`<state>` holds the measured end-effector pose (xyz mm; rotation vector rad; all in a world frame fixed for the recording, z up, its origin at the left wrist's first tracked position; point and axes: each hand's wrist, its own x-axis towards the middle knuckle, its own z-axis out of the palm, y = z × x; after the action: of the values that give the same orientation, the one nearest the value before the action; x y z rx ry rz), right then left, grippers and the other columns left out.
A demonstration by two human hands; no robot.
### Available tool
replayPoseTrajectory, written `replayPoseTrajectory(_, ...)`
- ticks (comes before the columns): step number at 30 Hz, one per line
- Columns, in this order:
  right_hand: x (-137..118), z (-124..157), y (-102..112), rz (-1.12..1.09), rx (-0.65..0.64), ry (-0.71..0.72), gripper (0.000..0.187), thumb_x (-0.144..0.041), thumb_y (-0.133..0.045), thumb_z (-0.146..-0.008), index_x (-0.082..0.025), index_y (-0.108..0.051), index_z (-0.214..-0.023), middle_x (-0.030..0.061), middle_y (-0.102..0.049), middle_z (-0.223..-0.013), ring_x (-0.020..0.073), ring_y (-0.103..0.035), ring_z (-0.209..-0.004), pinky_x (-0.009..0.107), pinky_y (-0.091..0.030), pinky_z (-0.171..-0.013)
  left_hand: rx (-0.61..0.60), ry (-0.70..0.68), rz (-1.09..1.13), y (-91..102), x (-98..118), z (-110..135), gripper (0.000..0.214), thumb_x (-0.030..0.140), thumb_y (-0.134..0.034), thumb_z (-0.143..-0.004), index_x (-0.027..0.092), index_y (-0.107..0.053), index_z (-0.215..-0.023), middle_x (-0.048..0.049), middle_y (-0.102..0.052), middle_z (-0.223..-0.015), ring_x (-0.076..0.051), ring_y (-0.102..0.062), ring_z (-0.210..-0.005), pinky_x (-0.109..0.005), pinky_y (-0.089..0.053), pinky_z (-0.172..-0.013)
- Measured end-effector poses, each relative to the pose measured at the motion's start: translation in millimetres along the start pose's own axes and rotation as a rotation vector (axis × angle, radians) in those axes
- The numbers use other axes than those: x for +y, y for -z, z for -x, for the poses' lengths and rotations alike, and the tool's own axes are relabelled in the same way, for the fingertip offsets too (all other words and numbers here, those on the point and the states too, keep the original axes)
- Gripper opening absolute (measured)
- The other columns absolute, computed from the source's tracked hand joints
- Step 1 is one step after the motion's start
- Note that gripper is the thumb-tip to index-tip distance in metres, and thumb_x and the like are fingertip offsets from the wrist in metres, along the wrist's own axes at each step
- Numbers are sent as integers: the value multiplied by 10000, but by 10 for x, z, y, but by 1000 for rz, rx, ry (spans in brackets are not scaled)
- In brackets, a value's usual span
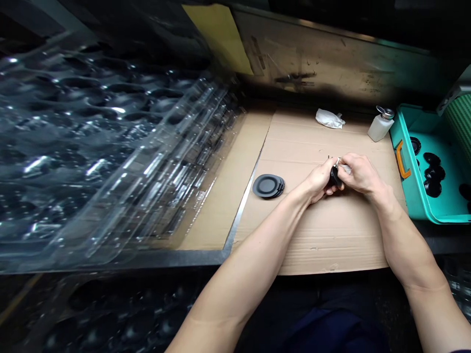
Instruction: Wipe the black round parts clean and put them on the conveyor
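Observation:
My left hand (pixel 321 181) is closed around a small black part (pixel 334 176), which looks like a round moulded piece seen edge-on. Fingers cover much of it. Pinched in my right hand (pixel 360 171) is a small thin pale tool (pixel 344 167), its tip against or very near the upper edge of the black part; its exact kind is too small to make out. Both hands meet over the cardboard sheet (pixel 312 235). To their left lies a short stack of flat black round discs (pixel 268 186), with a ring-shaped groove on the top one.
Stacked clear plastic trays (pixel 121 162) with round hollows fill the left side. A crumpled white cloth (pixel 329 118) and a white pump bottle (pixel 380 125) stand at the back. At right, a teal bin (pixel 419 206) with an orange handle (pixel 402 159) holds several black round parts (pixel 433 174).

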<state>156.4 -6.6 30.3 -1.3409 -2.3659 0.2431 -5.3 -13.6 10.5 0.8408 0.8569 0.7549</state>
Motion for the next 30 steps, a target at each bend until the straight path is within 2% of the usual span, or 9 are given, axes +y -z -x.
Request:
replayPoseTrajectory(5,-27,3,44,-12,-97,-50,155,-219,-539,-869,-193,-685,-823,43,-688,-793,173,-577,-712,281,-408,-699,2,5,-11,0,-5,7,496,516,-409,-1041,153,-620,-776,-75,-632,-522,-99,-457,-335,-196,-266,-336)
replayPoseTrajectory(9,-42,1,53,46,-43,-35,166,-219,-540,-873,-182,-703,-880,69,-711,-876,187,-591,-766,291,-408,-731,26,-28,-20,-17,-18,0,481,488,-404,-1047,158,-611,-765,-63,-622,-508,-97,-453,-329,-193,-252,-330)
replayPoseTrajectory(14,-36,14,69,-10,-92,-51,179,-223,-542,-871,-195,-709,-816,45,-694,-783,176,-587,-710,283,-405,-702,35,-21,-43,-29,-19,13,493,479,-416,-1048,144,-620,-749,-75,-628,-514,-95,-457,-335,-195,-265,-334)
replayPoseTrajectory(18,-31,17,72,-7,-26,-24,194,-219,-545,-868,-190,-737,-875,61,-722,-853,186,-614,-766,284,-421,-741,29,-39,-33,-36,-10,31,486,479,-419,-1048,148,-622,-755,-69,-630,-512,-90,-432,-318,-198,-265,-335)
replayPoseTrajectory(22,-35,23,82,-47,-87,-57,182,-232,-565,-863,-198,-742,-843,46,-725,-803,182,-615,-729,281,-415,-713,28,-39,-45,-38,-27,27,504,533,-463,-1025,144,-628,-751,-77,-637,-517,-94,-449,-330,-197,-270,-333)
replayPoseTrajectory(27,-35,16,16,-33,-10,-45,185,-226,-564,-860,-204,-747,-875,53,-727,-860,185,-624,-766,282,-428,-731,24,-43,-33,-19,-48,-2,509,504,-407,-1044,149,-615,-745,-75,-629,-517,-101,-454,-340,-192,-274,-329)
replayPoseTrajectory(30,-18,4,-4,-60,77,-59,206,-263,-553,-900,-206,-751,-897,60,-737,-884,192,-641,-791,288,-448,-752,32,34,77,22,-6,-14,528,456,-314,-1065,140,-617,-769,-92,-630,-541,-113,-479,-365,-191,-306,-341)
